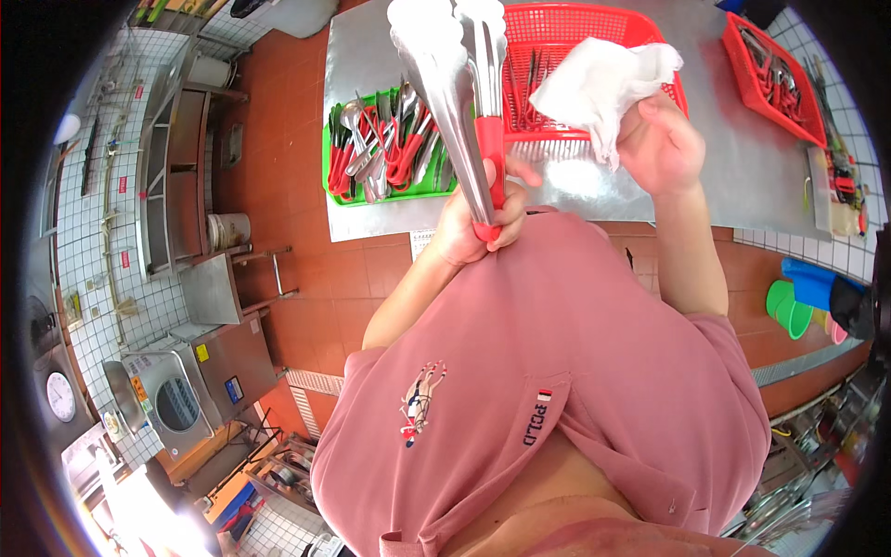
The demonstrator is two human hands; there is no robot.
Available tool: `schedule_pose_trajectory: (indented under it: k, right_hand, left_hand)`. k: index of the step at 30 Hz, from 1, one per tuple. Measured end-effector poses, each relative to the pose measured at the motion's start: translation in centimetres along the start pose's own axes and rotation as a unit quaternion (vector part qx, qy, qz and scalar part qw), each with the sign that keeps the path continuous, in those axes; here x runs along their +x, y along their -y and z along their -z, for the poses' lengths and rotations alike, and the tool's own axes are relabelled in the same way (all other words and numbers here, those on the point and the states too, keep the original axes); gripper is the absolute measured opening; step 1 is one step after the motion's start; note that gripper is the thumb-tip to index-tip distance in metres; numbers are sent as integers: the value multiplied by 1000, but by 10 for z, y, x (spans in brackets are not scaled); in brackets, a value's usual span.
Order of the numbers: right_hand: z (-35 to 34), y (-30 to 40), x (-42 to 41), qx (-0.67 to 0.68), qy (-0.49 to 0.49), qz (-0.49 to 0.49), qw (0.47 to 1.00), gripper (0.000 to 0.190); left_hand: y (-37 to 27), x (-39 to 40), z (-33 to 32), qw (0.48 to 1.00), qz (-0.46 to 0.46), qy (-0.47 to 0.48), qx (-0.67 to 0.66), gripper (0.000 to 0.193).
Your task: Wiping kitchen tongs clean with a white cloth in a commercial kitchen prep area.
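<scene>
My left hand (480,216) grips a pair of metal tongs (445,83) by its red-coated handle, with the scalloped tips pointing away from me. In my right hand (661,143) is a white cloth (602,83), pinched near its lower edge. The cloth hangs over the right part of a red plastic basket (581,136), where several red-handled utensils (529,87) lie. Left of the tongs, a green tray (376,200) holds many tongs and spoons (383,139), some with red handles. The tongs and cloth are apart.
A stainless steel table (731,181) carries the tray and basket. A second red basket (773,83) of utensils stands at the far right. Steel shelving (167,174) and a white bucket (228,231) are to the left. Green buckets (789,310) sit on the tiled floor at right.
</scene>
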State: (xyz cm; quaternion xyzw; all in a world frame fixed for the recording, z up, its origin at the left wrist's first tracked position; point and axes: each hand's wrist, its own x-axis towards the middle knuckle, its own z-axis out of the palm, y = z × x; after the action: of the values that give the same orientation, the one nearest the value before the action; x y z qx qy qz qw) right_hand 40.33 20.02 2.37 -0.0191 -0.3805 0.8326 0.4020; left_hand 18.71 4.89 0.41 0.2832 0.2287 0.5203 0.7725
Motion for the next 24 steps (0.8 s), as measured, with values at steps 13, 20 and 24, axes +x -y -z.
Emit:
schedule_pose_trajectory:
  k: [13, 20, 24]
  right_hand:
    - [-23, -15, 4, 38, 4, -15, 999, 47]
    - [-26, -23, 4, -5, 5, -32, 999, 47]
    - [-41, -33, 1, -64, 18, -43, 997, 47]
  left_hand:
    - [6, -4, 2, 1000, 3, 0, 16, 68]
    - [7, -3, -2, 999, 10, -7, 42, 74]
    - [7, -3, -4, 998, 8, -9, 54, 75]
